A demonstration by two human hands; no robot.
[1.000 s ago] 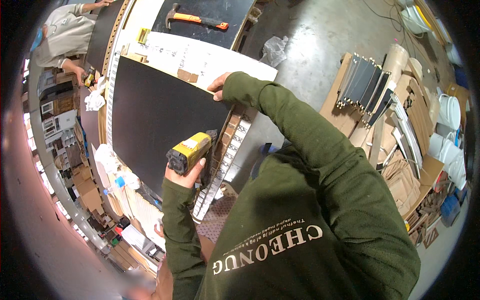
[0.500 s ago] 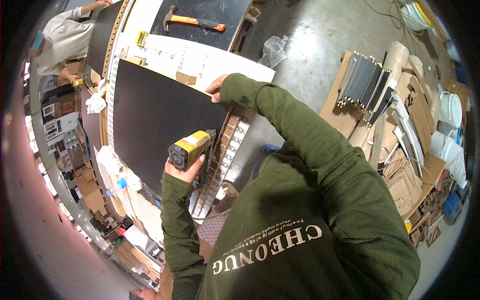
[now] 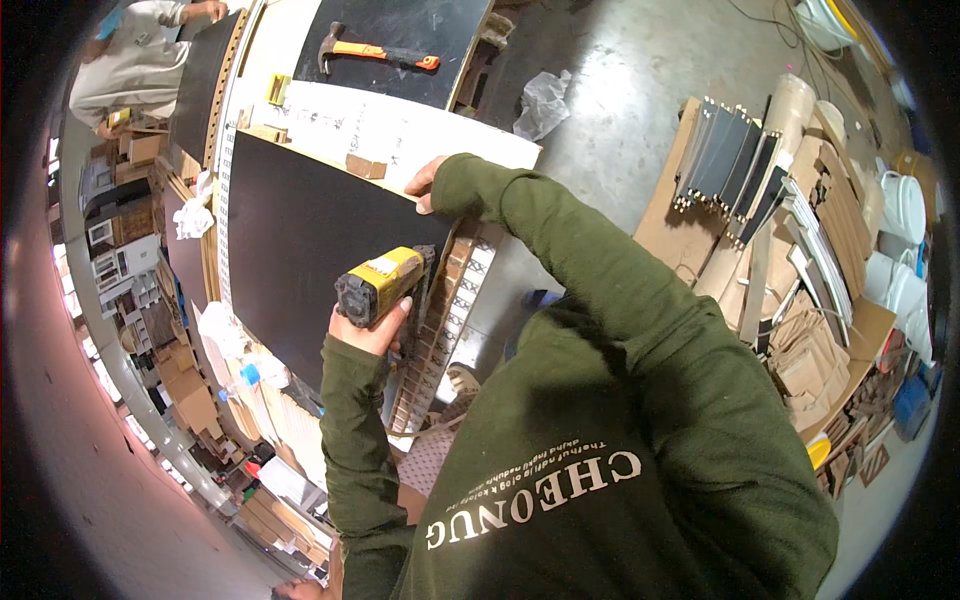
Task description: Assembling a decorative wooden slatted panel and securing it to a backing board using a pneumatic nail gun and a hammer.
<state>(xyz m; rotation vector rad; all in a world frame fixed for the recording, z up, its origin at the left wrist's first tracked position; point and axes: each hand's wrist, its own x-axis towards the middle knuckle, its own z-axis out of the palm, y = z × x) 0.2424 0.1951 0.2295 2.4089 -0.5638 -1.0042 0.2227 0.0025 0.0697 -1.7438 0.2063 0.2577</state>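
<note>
My left hand is wrapped around a yellow-and-black cordless power tool, its battery end turned up. The tool stands over the near right edge of a large black panel; its working tip is hidden. At the panel's far right corner, the bent fingers of my right hand grip the edge. A small brown block lies just beyond that edge, on a white board.
An orange-handled claw hammer lies on another black panel. A yellow piece sits on the white board. A co-worker stands at the far left. Dark strips and white buckets are at right, crumpled plastic on the floor.
Both my hands keep their holds, with the tool still at the panel's near right edge. The view has shifted slightly. At the far left, the co-worker's arms have moved.
</note>
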